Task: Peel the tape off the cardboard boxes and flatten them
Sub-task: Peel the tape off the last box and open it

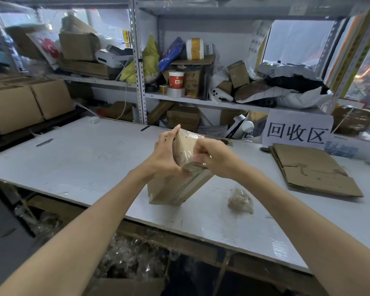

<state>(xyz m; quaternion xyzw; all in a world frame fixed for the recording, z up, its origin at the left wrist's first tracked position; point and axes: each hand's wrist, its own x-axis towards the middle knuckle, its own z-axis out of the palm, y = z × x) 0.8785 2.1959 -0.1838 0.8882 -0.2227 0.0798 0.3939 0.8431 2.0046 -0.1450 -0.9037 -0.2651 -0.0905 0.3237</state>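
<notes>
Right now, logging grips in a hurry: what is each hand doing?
Left hand: holds the box.
Right hand: pinches tape on the box.

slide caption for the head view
Left hand and right hand hold a taped box tilted on the table

Both bare forearms stretch forward and converge, wrists nearly level. The left grip (pixel 167 155) lays straight fingers up the side of the box (pixel 171 189), thumb hooked round its near corner; the right grip (pixel 213 155) curls its fingers over the top edge
</notes>
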